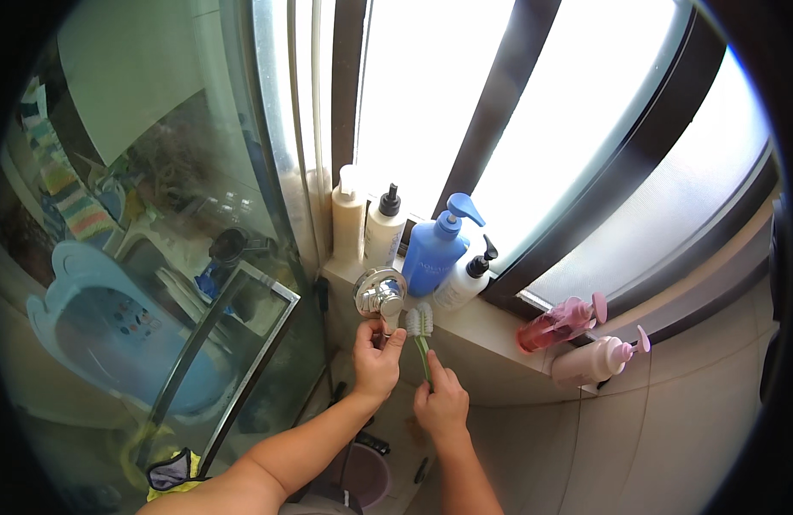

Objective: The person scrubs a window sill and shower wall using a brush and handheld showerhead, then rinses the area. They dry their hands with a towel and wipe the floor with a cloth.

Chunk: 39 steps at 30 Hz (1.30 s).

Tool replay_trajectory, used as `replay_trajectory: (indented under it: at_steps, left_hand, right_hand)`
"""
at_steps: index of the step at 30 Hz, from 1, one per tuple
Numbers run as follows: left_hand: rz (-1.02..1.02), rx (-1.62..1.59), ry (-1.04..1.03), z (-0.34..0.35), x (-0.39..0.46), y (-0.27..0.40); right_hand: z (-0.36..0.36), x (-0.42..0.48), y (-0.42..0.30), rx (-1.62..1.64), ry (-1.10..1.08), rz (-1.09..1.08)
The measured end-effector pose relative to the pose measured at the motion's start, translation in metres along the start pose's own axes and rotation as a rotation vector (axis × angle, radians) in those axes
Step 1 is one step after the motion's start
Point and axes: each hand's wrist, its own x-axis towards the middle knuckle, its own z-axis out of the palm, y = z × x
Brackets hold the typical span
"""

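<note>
My left hand (377, 362) grips the lever of a chrome shower valve (380, 295) on the front of the tiled ledge. To its right, my right hand (443, 399) holds a green-handled scrub brush (423, 344) with white bristles pointing up. The brush head is close beside the valve; whether they touch is unclear. Behind them on the ledge stand a beige bottle (349, 219), a cream pump bottle (384, 228), a blue pump bottle (435, 251) and a white bottle with a black pump (464, 280).
A red pump bottle (551, 327) and a pink pump bottle (593, 362) stand right on the ledge below the window. At left is a glass shower panel (268, 360) with a metal-framed edge; a blue baby bath (113, 328) shows beyond it. A pink basin (364, 475) sits below.
</note>
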Motion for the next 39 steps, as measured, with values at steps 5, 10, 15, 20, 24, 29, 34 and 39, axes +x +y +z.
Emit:
replay_trajectory:
  at_steps: [5,10,15,20,24,29,34,39]
  left_hand:
    - [0.074,0.054,0.091,-0.016,-0.008,-0.015]
    - [0.095,0.047,0.124,-0.049,-0.014,-0.023]
    - [0.126,-0.03,0.09,-0.06,-0.015,-0.021]
    - [0.114,-0.006,0.101,-0.068,-0.004,-0.021]
    - [0.109,-0.036,0.142,-0.068,0.0,-0.016]
    - [0.138,-0.067,0.129,-0.078,0.01,-0.013]
    - [0.143,-0.019,0.134,-0.078,0.011,-0.01]
    - [0.142,-0.069,0.131,-0.075,0.009,-0.014]
  right_hand:
    - [0.006,0.001,0.007,0.092,-0.041,-0.052]
    - [0.021,0.071,-0.022,-0.103,-0.185,-0.181]
    - [0.051,0.128,-0.056,-0.163,-0.303,-0.348]
    - [0.043,0.133,-0.057,-0.184,-0.369,-0.253]
    - [0.071,0.132,-0.057,-0.098,-0.31,-0.271]
    - [0.052,0.126,-0.047,-0.07,-0.344,-0.26]
    - [0.088,0.125,-0.065,-0.047,-0.268,-0.275]
    - [0.069,0.118,-0.036,-0.042,-0.256,-0.244]
